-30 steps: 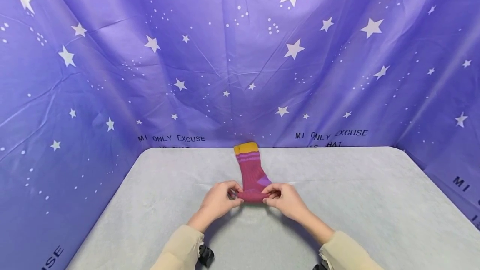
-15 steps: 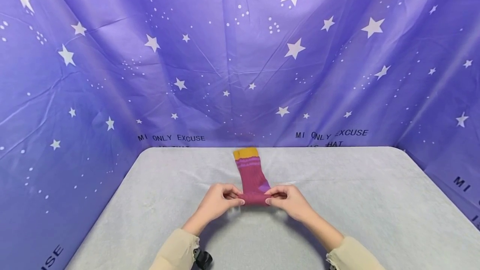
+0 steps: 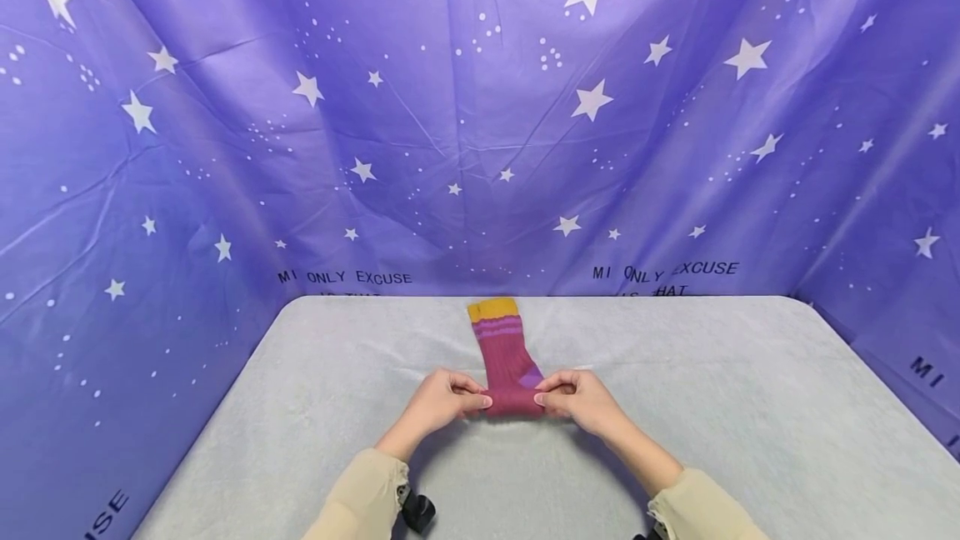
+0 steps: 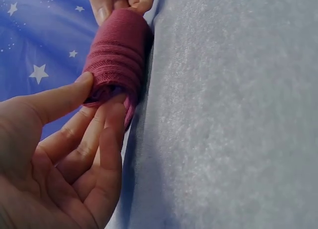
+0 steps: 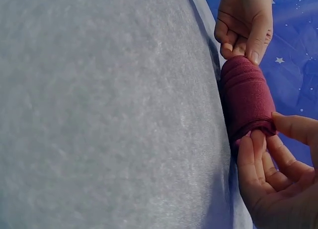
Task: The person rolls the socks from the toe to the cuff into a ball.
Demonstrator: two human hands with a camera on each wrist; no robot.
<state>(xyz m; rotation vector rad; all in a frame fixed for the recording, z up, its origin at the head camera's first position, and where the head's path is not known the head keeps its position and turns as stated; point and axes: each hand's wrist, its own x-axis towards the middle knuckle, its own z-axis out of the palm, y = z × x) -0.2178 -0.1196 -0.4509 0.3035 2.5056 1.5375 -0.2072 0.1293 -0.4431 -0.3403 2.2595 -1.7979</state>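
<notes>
Beige sleeves (image 3: 360, 494) at 6 o'clock | left hand (image 3: 438, 401) pinches the rolled near end of the sock (image 3: 510, 369), right hand (image 3: 581, 398) pinches its other side | sock lies mid-bench (image 3: 750, 407), yellow cuff (image 3: 492, 307) toward 12 o'clock | likely soft, light, springy knit; best held at roll's ends | purple starred backdrop (image 3: 450, 107) behind.

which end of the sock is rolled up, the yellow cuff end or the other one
The toe end: the sock is rolled into a maroon tube nearest the person, pinched by the left hand and right hand. The yellow cuff lies flat on the far side.
</notes>
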